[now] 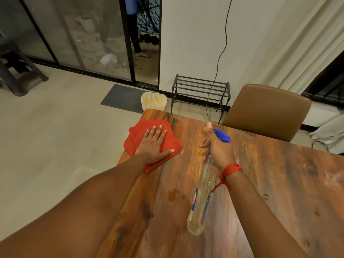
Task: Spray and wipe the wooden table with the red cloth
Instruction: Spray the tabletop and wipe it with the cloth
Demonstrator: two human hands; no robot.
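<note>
In the head view, the left hand (152,144) is lying flat on the red cloth (149,140), fingers (151,130) spread apart, pressing it onto the tabletop (260,183) near its far left corner; the right hand (217,146) is gripping the neck of a clear spray bottle (202,198), fingers clamped around it, its blue nozzle (222,135) pointing away, the bottle tilted above the wood; a brown chair (268,110) is standing at the far edge.

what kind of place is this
Most likely a home dining area: a wooden table with a brown padded chair, a metal shoe rack by sliding glass doors.
</note>
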